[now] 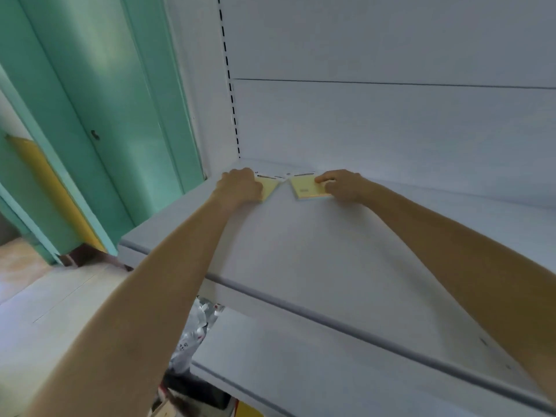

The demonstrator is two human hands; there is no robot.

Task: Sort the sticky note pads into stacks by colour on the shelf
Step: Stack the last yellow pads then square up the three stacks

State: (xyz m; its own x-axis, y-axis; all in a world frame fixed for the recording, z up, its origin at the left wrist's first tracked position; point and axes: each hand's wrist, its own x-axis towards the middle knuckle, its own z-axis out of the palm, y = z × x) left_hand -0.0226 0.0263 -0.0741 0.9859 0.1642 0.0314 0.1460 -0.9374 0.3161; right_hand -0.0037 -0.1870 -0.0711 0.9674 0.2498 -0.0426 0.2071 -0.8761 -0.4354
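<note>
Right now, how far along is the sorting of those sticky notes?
Two pale yellow square sticky note pads lie at the back of the white metal shelf: one under the left hand, one under the right hand. They lie apart, not stacked. No other colours show, so I cannot tell what remains.

Two yellow sticky note pads, the left pad [270,186] and the right pad [307,188], lie flat near the white shelf's [301,251] back-left corner.

Two yellow pads [270,185] [307,189], two hands [240,185] [343,185], two shelves [301,251] [301,356].
</note>
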